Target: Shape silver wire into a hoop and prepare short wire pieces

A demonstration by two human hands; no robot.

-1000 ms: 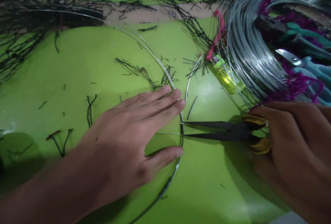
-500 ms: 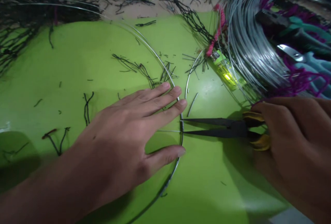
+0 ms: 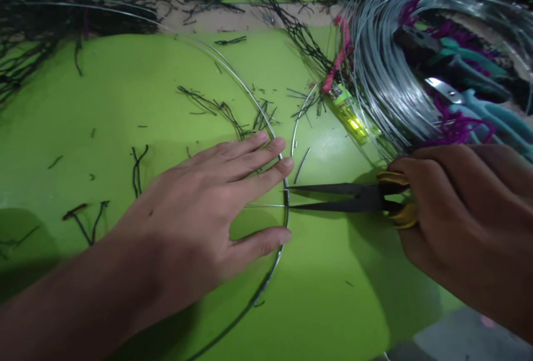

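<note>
My left hand (image 3: 204, 200) lies flat with its fingers spread, fingertips and thumb pressing on a curved metal wire (image 3: 244, 84) against the green surface. A dark wrapped section of that wire shows between forefinger and thumb, with a thin wire end sticking out to the left. From the right, my right hand (image 3: 462, 227) grips long-nose pliers (image 3: 353, 197) by their yellow handles. The plier jaws stand apart, their two tips at the dark section of the wire. Short cut wire pieces (image 3: 302, 165) lie just above the pliers.
A large coil of silver wire (image 3: 375, 66) sits at the upper right, with teal-handled cutters (image 3: 470, 91) and purple string inside it. Beside it lies a yellow-green lighter (image 3: 352, 114). Black netting (image 3: 25, 50) is heaped at the upper left; black thread scraps (image 3: 139, 169) are scattered about.
The whole view has shifted slightly, so everything sits a little further left. Hands, wire and pliers keep nearly the same positions relative to each other.
</note>
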